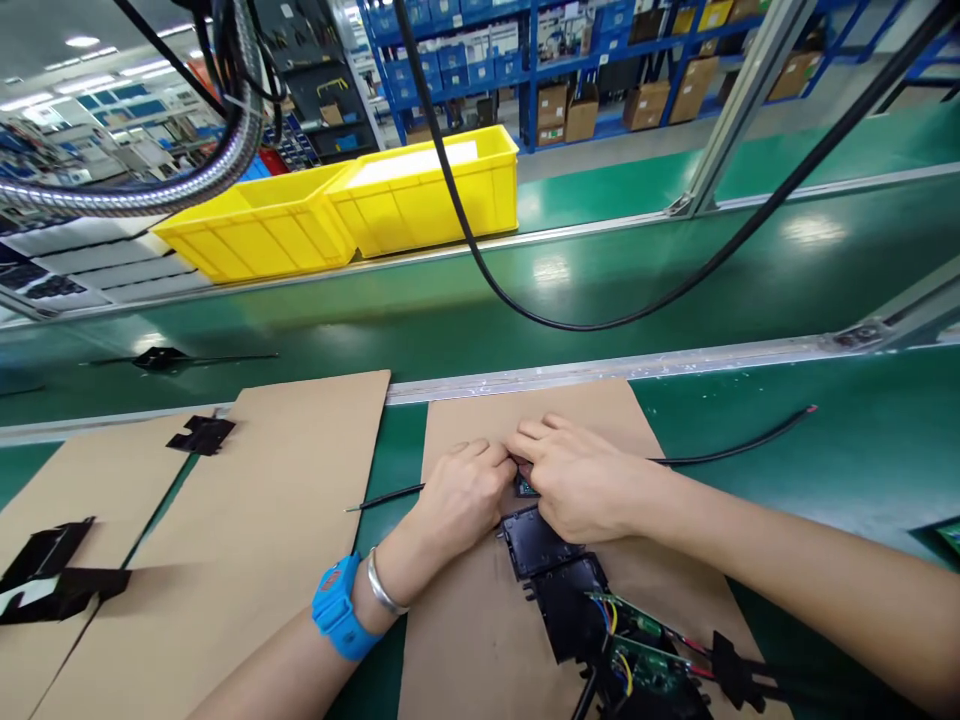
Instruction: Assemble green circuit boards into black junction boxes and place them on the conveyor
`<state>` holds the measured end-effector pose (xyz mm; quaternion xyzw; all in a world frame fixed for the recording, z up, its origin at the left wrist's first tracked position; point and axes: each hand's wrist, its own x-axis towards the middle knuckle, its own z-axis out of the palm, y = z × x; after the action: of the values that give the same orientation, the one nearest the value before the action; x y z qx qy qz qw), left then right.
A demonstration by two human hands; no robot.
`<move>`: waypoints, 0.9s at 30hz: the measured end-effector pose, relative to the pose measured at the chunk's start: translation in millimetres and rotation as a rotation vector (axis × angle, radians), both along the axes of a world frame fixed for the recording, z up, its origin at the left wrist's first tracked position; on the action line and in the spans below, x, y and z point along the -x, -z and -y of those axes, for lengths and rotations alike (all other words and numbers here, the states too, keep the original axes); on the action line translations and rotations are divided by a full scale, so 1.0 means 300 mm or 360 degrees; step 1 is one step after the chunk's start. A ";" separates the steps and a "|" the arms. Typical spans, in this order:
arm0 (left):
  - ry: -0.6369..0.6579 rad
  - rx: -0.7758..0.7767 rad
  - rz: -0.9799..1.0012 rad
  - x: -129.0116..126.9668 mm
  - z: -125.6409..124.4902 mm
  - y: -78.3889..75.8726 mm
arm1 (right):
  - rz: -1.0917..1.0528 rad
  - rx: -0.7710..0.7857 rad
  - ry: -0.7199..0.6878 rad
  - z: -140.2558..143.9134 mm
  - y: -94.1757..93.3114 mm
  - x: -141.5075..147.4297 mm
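My left hand, with a blue band and a silver bangle at the wrist, is closed with its fingertips pinched. My right hand meets it, fingers bent and closed, just above a small circuit board. What the fingertips grip is hidden. Right below lies an open black plastic housing, with more black casings and green circuit boards with coloured wires towards the front right. A black cable with a bare tip emerges left of my left hand. Another black cable runs out behind my right wrist.
A cardboard sheet lies under the work on the green table, another cardboard sheet to its left. Black parts rest at far left. Yellow bins stand behind the rail. A thick black cable hangs across the middle.
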<state>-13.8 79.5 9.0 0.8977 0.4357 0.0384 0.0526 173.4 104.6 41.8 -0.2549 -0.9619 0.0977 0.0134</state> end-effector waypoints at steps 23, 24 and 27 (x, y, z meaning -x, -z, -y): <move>0.0284 -0.0064 0.0109 0.025 -0.026 -0.004 | -0.0089 -0.0022 0.0340 -0.028 0.063 -0.041; 0.0291 -0.0044 0.0156 0.027 -0.030 0.000 | -0.0116 0.0005 0.0353 -0.028 0.067 -0.039; 0.0286 -0.0001 0.0256 0.038 -0.044 0.006 | -0.0192 0.0129 0.0384 -0.031 0.069 -0.045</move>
<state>-25.2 92.7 7.3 0.9272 0.3479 0.1055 0.0905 187.0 114.0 21.1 -0.3628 -0.9170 0.1493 0.0726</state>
